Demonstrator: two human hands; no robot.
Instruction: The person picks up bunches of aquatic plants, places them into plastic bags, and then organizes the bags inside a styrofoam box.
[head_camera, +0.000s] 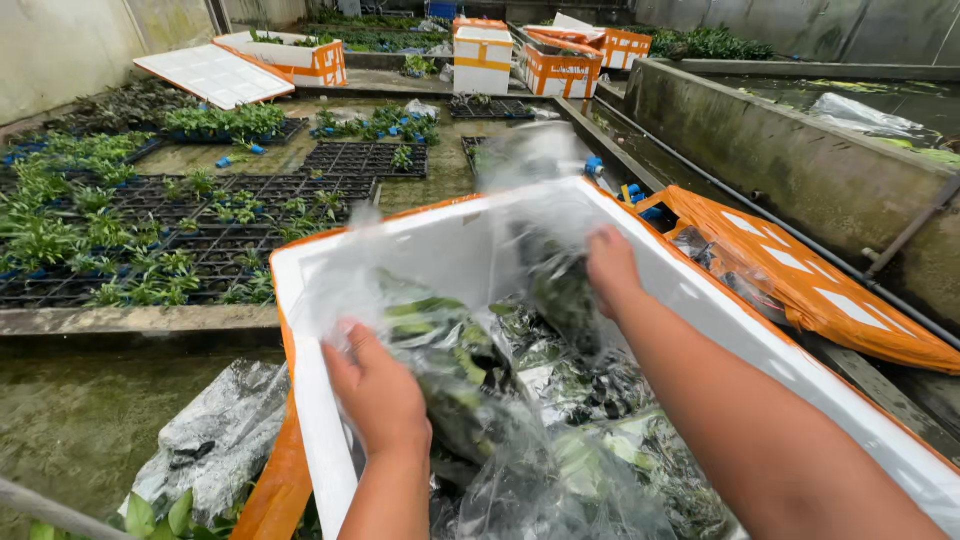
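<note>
A white foam box (450, 240) with orange outer sides stands in front of me, filled with clear plastic bags of green plants (590, 400). My left hand (378, 395) grips a clear bag of plants (440, 335) at the box's left side. My right hand (612, 268) holds up another clear bag with dark green plants (545, 240) over the box's far half. Both bags are blurred.
The orange lid (810, 285) leans to the right of the box beside a concrete tank wall (790, 150). Black trays of small plants (190, 235) sit in shallow water at left. More foam boxes (482, 55) stand at the back. A crumpled bag (215, 440) lies lower left.
</note>
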